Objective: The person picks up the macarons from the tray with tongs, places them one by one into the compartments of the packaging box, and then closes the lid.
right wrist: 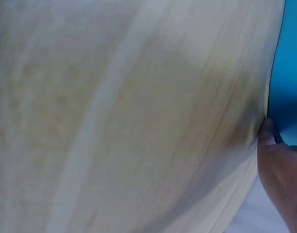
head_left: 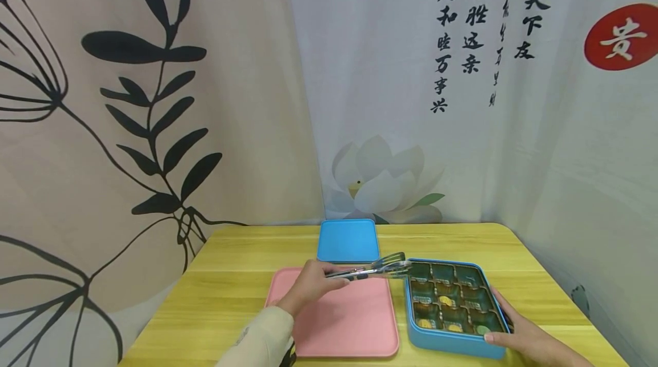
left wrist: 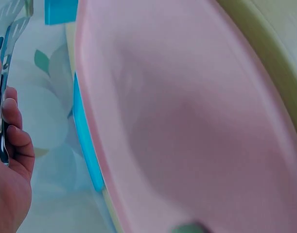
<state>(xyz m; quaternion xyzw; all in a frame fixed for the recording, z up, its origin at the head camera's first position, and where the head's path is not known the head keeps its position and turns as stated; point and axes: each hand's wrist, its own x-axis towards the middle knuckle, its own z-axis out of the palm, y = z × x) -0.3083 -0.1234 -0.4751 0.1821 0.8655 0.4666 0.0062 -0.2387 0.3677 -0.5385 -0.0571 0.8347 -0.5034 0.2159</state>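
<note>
My left hand (head_left: 312,286) grips a pair of metal tongs (head_left: 377,267) above the pink tray (head_left: 349,321). Slotted tong heads point right and overlap the far left corner of a blue box (head_left: 454,342). In the left wrist view, fingers curl round the tong handles (left wrist: 1,119). Inside the box sits a dark gold insert with square compartments; several hold small yellow pieces (head_left: 446,301), and one at the front right holds a green piece (head_left: 482,330). My right hand (head_left: 526,335) holds the box at its front right corner, thumb on the front rim, fingers along the right side.
A blue lid-like panel (head_left: 348,240) lies behind the pink tray, near the back edge of the wooden table (head_left: 205,298). Printed curtains (head_left: 247,99) hang close behind the table and along its right side.
</note>
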